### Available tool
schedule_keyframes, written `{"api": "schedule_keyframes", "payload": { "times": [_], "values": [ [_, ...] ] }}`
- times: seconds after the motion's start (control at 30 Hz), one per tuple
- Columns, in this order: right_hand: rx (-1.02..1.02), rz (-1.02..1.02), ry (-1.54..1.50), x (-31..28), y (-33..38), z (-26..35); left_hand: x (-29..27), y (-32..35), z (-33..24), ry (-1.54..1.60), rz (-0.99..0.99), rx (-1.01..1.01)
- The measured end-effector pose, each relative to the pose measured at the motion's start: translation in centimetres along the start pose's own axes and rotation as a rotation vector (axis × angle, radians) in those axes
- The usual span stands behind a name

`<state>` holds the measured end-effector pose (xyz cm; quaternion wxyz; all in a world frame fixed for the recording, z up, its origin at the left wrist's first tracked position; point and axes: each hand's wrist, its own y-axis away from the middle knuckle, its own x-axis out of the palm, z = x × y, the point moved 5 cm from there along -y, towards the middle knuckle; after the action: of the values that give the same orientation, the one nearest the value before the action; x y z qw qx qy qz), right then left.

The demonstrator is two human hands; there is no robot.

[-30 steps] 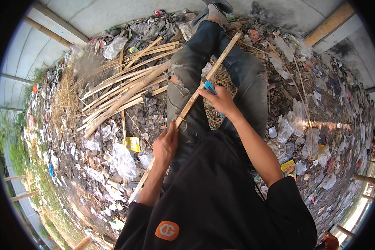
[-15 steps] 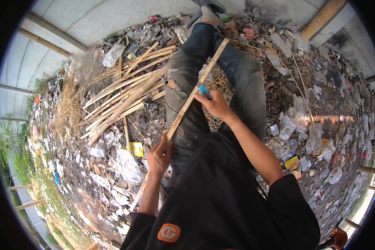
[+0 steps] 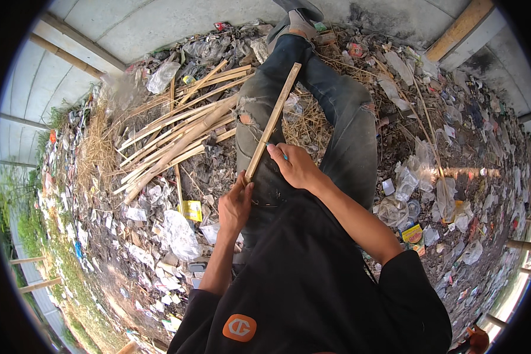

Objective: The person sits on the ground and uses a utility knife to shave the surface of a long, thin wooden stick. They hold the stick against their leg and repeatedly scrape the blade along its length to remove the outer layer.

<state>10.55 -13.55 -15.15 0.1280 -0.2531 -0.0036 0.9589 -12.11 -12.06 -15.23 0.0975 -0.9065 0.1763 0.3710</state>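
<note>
A long narrow bamboo strip [image 3: 275, 118] slants across my thigh in the torn dark trousers [image 3: 336, 127]. My left hand [image 3: 235, 206] is closed around its lower part, with fingers and thumb on either side. Past that hand, the strip is hidden by the hand and forearm. Higher up, my right hand [image 3: 298, 167] is closed, its thumb close against the strip. A blue-handled cutter [image 3: 285, 157] is in this right hand, mostly covered by the fingers; its blade cannot be made out.
On the left lies a pile of bamboo strips [image 3: 177, 133] with dry straw [image 3: 97, 147] beside it. Plastic scraps, such as a clear bag [image 3: 182, 235], litter the ground. A yellow packet [image 3: 191, 210] lies near my left hand. Grey wall panels [image 3: 153, 26] stand ahead.
The strip has turned steeper and its far end has shifted left and nearer. My right hand has slid down toward my left hand, which has moved up and slightly right. The cutter is now mostly covered.
</note>
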Motion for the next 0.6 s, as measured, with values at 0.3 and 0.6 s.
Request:
{"api": "schedule_keyframes", "payload": {
  "times": [0.3, 0.6],
  "values": [
    [-0.039, 0.165, 0.362, 1.7, 2.3, 0.9, 0.0, -1.7, -1.7, -0.057, 0.063, -0.035],
    [-0.094, 0.247, 0.356, 3.1, 2.3, 0.3, -1.3, -0.5, -1.7, -0.158, 0.113, 0.006]
  ]
}}
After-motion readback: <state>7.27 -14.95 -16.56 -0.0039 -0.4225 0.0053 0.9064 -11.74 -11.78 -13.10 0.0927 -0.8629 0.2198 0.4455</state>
